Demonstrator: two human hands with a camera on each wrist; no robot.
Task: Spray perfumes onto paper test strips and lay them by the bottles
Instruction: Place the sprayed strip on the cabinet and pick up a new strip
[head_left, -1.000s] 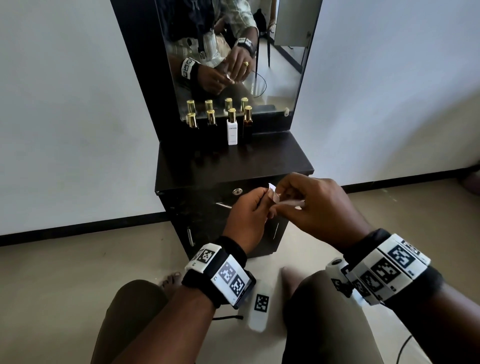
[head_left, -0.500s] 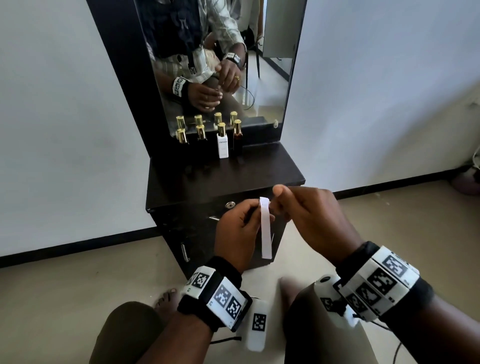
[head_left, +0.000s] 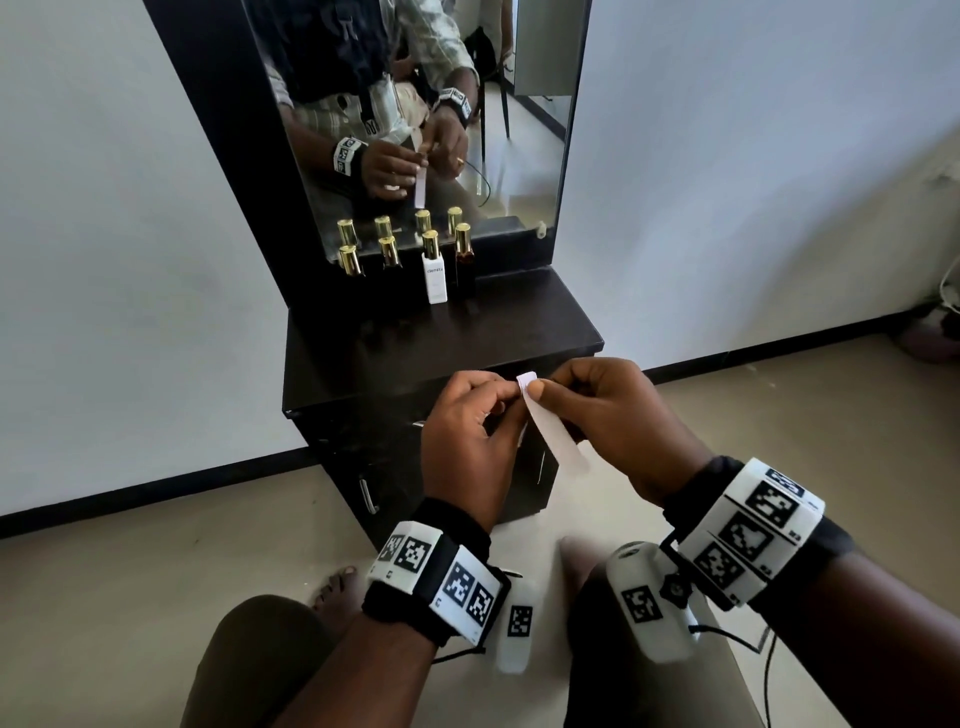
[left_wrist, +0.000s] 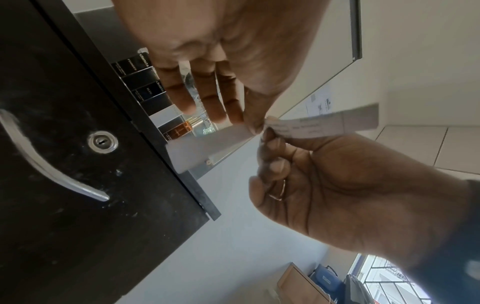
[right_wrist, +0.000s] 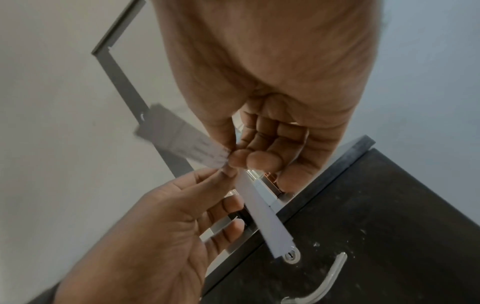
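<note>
Both hands meet in front of the dresser over two white paper test strips. My left hand (head_left: 506, 395) pinches the top of one strip (left_wrist: 202, 148), which hangs down behind its fingers. My right hand (head_left: 540, 389) pinches the other strip (head_left: 553, 434) at the same end, and it slants away to the lower right. The two strips fan apart from the pinch in the right wrist view, one (right_wrist: 176, 139) up-left and one (right_wrist: 267, 216) down-right. Several gold-capped perfume bottles, among them a white one (head_left: 434, 275), stand in a row against the mirror.
The dark dresser top (head_left: 467, 338) lies in front of the bottles. The mirror (head_left: 415, 104) rises behind them. A drawer front with a keyhole (left_wrist: 102, 142) and a metal handle (left_wrist: 52, 164) sits just beyond my hands. My knees and feet are on the beige floor below.
Half a second ago the strips hung straight down together from my left hand. My right hand has since taken one by its top end, and it swings out to the lower right.
</note>
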